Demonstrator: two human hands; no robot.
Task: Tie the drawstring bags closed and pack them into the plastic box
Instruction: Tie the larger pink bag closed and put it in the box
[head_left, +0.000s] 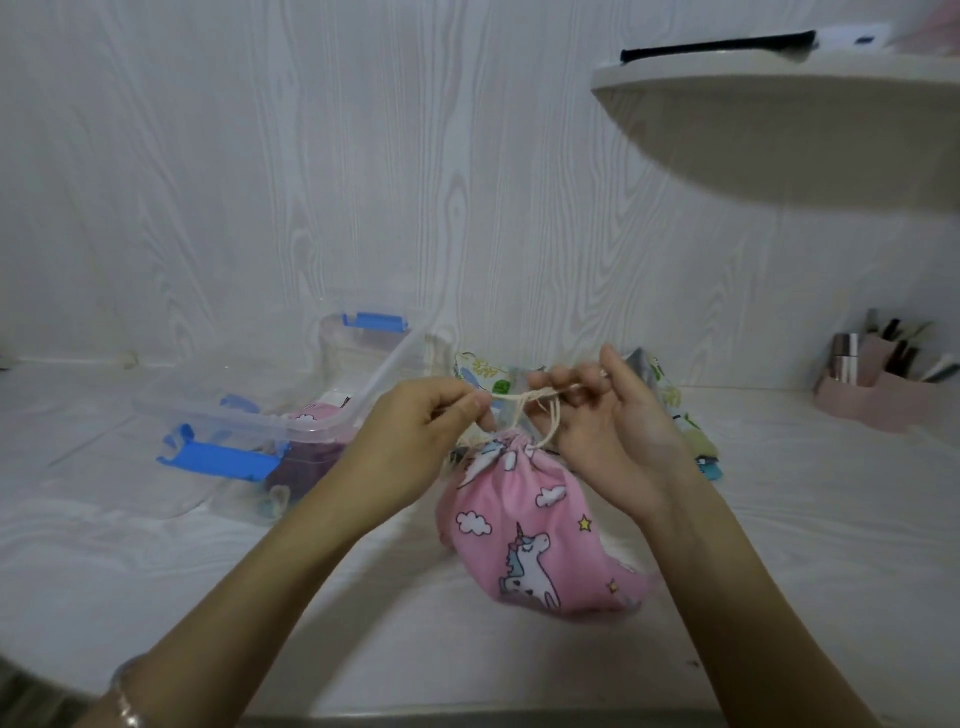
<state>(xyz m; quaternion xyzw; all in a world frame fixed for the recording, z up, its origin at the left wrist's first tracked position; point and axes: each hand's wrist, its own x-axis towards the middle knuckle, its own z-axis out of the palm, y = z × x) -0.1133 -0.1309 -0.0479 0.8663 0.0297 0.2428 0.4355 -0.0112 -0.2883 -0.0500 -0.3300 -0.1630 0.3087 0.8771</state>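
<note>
- A person's left hand and right hand each pinch an end of the cream drawstring, pulled taut above the gathered neck of a pink unicorn bag.
- The bag lies on a white, wrinkle-covered bench, mid-frame.
- Left of it stands the clear plastic box with blue latches, pink fabric visible inside.
- More patterned bags lie behind the hands.
- A pale wood-grain wall backs the bench; a curved shelf juts out upper right above a pink organiser.
</note>
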